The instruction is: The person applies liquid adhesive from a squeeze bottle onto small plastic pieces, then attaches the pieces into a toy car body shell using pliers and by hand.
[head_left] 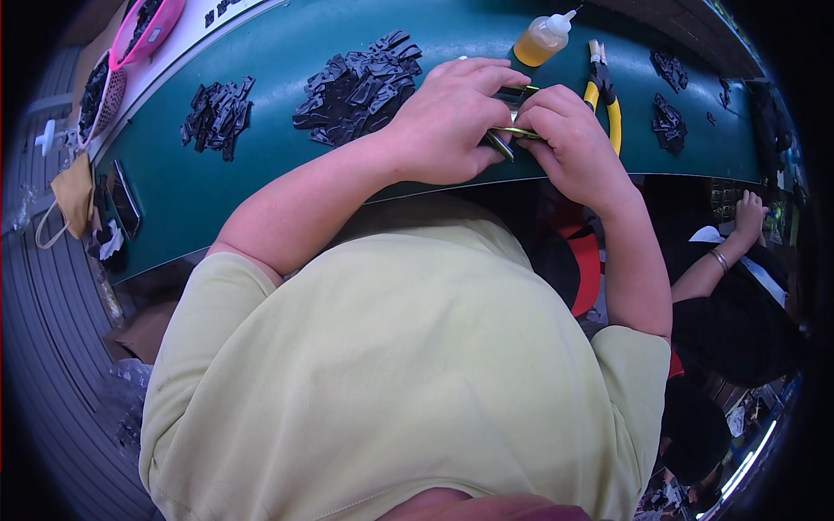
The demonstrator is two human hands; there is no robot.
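Close to the table's front edge, both my hands meet around a small shiny yellow-green and black piece [519, 132]. My left hand [452, 122] is closed on its left side, with the thumb low and the fingers bent over the top. From the right, my right hand [569, 143] pinches the same piece between thumb and fingers. Much of it is hidden by my fingers, so its kind is unclear. Just beyond my hands stands a clear squeeze bottle [537, 43] of yellow liquid. Yellow-handled pliers [614, 126] lie beside my right hand.
On the green table [278, 187] lie a large heap of black parts [360, 91] and a smaller heap [217, 117]. More small black parts [668, 124] lie at right. Pink baskets [156, 35] and a phone [126, 200] are at left. Another person's hand [749, 215] shows at right.
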